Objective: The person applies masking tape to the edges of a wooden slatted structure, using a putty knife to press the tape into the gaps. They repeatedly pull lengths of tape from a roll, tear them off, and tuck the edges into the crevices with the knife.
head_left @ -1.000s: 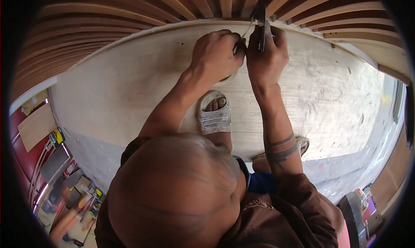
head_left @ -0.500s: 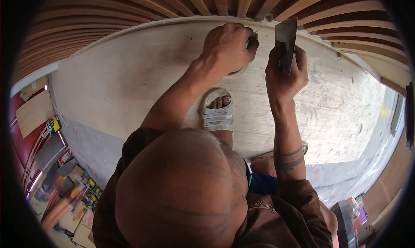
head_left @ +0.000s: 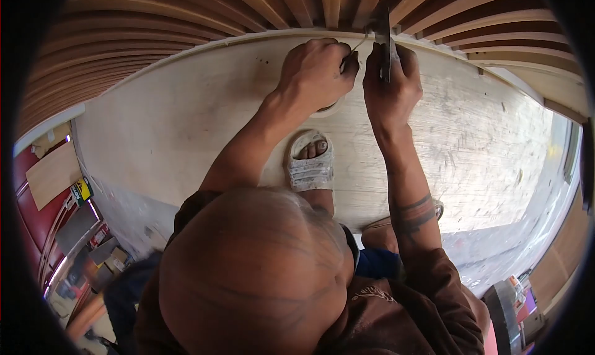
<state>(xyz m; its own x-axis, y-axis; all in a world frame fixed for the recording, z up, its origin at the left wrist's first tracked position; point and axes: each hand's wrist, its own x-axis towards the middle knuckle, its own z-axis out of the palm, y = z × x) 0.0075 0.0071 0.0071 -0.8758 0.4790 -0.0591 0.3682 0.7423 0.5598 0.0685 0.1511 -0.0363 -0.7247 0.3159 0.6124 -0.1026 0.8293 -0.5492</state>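
- Scraper (head_left: pixel 387 45): flat, dark, upright almost edge-on, by the far wooden slats (head_left: pixel 331 5).
- Right hand (head_left: pixel 396 85): gripping it.
- Left hand (head_left: pixel 315 73): curled closed, seemingly around a thin pale stick (head_left: pixel 360 43).

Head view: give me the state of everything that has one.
Left hand: closed on a thin strip
Right hand: closed on the blade
Blade: gripped, seen nearly edge-on
Slats: in a row, gaps between
Board: dark-marked, scuffed
Left sandal: worn, smeared whitish
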